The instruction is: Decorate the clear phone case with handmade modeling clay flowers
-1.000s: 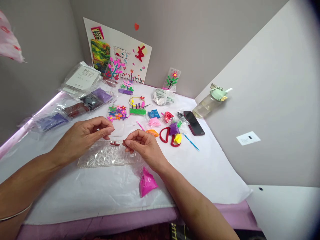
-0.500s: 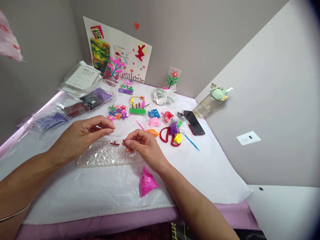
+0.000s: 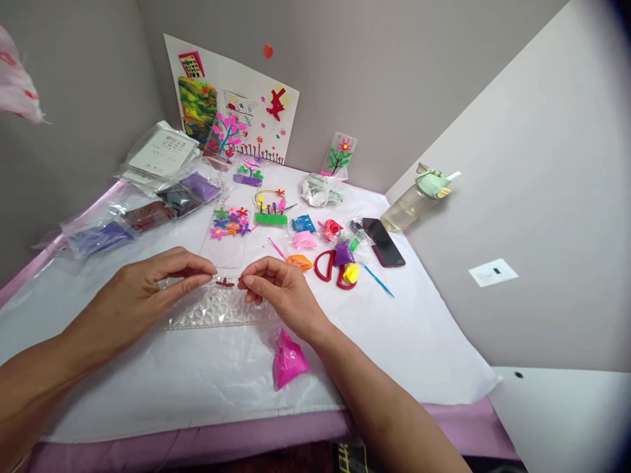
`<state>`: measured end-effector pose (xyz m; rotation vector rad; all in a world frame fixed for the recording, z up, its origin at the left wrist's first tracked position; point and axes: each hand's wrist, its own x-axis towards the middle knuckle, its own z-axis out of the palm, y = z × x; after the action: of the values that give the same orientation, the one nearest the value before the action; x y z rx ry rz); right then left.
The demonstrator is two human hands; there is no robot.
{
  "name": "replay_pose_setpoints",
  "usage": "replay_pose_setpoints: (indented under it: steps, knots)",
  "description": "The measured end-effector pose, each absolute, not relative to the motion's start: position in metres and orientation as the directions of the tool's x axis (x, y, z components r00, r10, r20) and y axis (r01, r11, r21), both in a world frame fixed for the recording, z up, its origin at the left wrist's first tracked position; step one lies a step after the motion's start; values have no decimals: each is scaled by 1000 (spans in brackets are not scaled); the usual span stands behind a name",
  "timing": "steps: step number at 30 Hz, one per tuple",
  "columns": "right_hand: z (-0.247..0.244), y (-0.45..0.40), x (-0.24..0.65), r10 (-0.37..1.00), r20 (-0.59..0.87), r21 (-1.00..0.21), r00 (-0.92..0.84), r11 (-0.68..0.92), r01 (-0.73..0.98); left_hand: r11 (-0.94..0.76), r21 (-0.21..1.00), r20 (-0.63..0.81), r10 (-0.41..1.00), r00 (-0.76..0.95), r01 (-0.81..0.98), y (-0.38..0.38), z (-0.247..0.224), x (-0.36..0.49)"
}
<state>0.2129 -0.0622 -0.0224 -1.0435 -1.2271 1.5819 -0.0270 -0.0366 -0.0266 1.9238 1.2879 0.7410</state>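
A small dark red clay piece (image 3: 225,282) lies on the clear textured sheet (image 3: 217,312), between my two hands. My left hand (image 3: 162,282) is at the left of this piece, thumb and forefinger apart, nothing visible between them. My right hand (image 3: 271,286) pinches a tiny dark red bit of clay (image 3: 241,282) just right of the piece. Behind the hands lies a clear phone case (image 3: 224,249) with several colourful clay flowers (image 3: 231,223) on its far part. A bag of bright pink clay (image 3: 290,361) rests in front of my right hand.
Red-handled scissors (image 3: 324,265), small clay bags (image 3: 303,240), a blue tool (image 3: 378,280) and a phone (image 3: 383,242) lie to the right. A bottle (image 3: 414,203) leans near the wall. Larger clay bags (image 3: 148,215) are at the left; decorated cases (image 3: 339,154) stand behind.
My left hand has moved left and slightly down, away from the phone case. My right hand has shifted slightly left, still pinching the bit of clay.
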Motion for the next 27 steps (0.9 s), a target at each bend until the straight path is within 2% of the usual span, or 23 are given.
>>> replay_pose_setpoints:
  steps: [5, 11, 17, 27]
  knots:
    - [-26, -61, 211, 950, -117, -981, -291, -155, -113, -144, 832, -25, 955, 295, 536, -46, -40, -27]
    - [-29, -61, 209, 954, -129, -987, -271, -151, -63, -310, 753, 123, 933, 338, 580, -50, -50, -25]
    - [-28, -61, 210, 954, -131, -988, -268, -148, -44, -268, 763, 107, 950, 294, 588, -50, -56, -26]
    - [-28, -61, 208, 952, -137, -988, -273, -152, -35, -373, 677, 205, 923, 324, 635, -47, -53, -19]
